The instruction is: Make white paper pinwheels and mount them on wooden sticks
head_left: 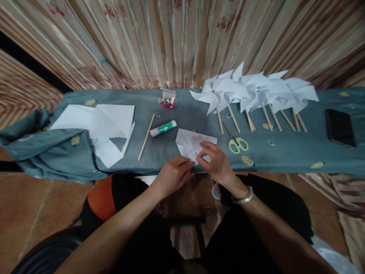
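Note:
A white paper piece (185, 139) with creases, some of it curled up, lies at the table's front edge. My left hand (173, 175) has its fingers closed on the near corner of this paper. From the right, my right hand (215, 161) bends over the same sheet, thumb and index finger pinched together on a part of it near the middle. The fingers hide some of the paper. Just beyond lies a glue stick (163, 128) with a green label. Scissors (237, 144) with light green handles rest right of my right hand.
White paper pinwheels (251, 89) on wooden sticks lie overlapping at the back right. A small open red box (168, 101) holds shiny metal pins. Left are a loose wooden stick (146, 137), a white pen-like stick (129, 139) and paper sheets (114, 118). A dark phone (340, 127) lies far right.

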`<act>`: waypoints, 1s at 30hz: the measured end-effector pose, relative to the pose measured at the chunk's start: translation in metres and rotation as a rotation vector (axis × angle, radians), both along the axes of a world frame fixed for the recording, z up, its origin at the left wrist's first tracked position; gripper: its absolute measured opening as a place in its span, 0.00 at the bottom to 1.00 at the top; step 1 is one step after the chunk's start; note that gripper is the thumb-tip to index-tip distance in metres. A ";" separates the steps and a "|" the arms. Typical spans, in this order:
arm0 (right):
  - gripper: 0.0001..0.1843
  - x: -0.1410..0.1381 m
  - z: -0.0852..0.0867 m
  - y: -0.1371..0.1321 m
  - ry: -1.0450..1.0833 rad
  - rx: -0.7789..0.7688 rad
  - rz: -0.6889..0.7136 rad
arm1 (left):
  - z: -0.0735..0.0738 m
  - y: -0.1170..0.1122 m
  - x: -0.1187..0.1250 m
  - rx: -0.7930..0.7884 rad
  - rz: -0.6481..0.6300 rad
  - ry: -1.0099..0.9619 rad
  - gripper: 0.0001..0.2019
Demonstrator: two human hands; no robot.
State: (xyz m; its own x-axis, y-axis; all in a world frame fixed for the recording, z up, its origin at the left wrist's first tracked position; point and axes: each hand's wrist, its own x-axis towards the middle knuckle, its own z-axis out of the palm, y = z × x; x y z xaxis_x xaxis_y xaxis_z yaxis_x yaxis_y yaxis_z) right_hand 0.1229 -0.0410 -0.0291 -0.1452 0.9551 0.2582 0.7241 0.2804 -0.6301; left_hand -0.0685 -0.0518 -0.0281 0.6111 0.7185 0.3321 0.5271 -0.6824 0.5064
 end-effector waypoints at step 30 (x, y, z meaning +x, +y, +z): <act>0.09 0.000 0.002 -0.006 0.002 -0.034 0.032 | 0.003 0.000 0.001 -0.054 -0.005 0.003 0.11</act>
State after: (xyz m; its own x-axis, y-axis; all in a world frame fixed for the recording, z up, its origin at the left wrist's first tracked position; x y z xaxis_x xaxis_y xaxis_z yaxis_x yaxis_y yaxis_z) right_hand 0.1224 -0.0472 -0.0272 -0.1756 0.9583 0.2256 0.7139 0.2817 -0.6411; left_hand -0.0677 -0.0516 -0.0250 0.6157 0.7324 0.2908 0.5255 -0.6566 0.5411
